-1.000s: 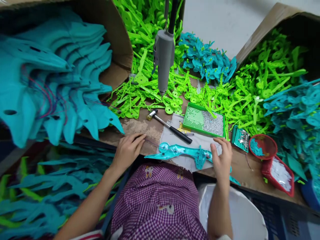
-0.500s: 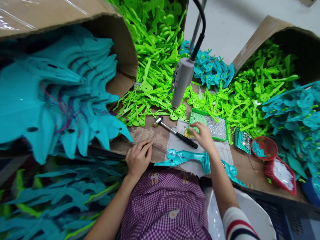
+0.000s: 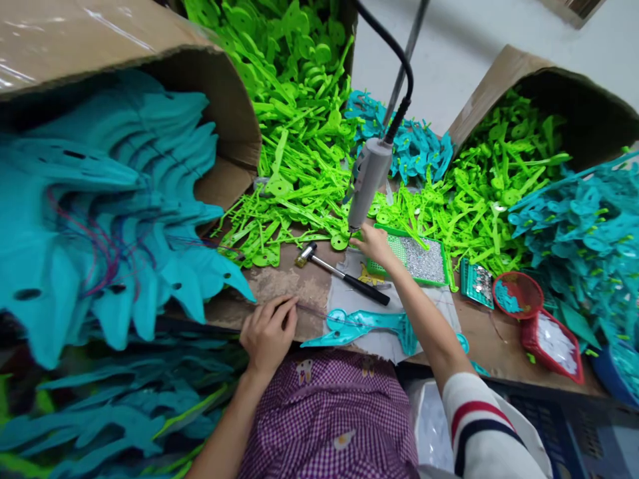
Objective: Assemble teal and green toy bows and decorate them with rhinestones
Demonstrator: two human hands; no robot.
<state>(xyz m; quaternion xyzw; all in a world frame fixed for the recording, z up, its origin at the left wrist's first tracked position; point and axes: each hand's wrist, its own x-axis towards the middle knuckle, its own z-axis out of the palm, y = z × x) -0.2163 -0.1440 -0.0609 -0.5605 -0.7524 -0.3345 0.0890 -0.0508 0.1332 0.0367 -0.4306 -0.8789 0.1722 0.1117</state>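
My left hand (image 3: pixel 269 330) rests at the table's front edge, its fingers curled together around the end of a thin dark string (image 3: pixel 312 309). The string runs to a teal plastic piece (image 3: pixel 367 324) lying on a grey cloth (image 3: pixel 444 303). My right hand (image 3: pixel 372 243) reaches over the cloth to the tip of a hanging grey electric screwdriver (image 3: pixel 370 176), beside a green round-ended piece (image 3: pixel 339 241). Its fingers are bent; whether they hold anything is too small to tell. Below that hand lies a hammer (image 3: pixel 344 274) with a black handle.
A green tray (image 3: pixel 424 258) of small metal parts sits right of my right hand. Green pieces (image 3: pixel 309 166) are heaped behind. A carton (image 3: pixel 224 100) of large teal parts stands left. Further right are a small teal tray (image 3: pixel 478 283), red baskets (image 3: pixel 529 342) and teal piles (image 3: pixel 594 226).
My right hand has moved left and away from me, from above the green tray's left part to the screwdriver's tip. My left hand stays by the string, and the view has shifted slightly.
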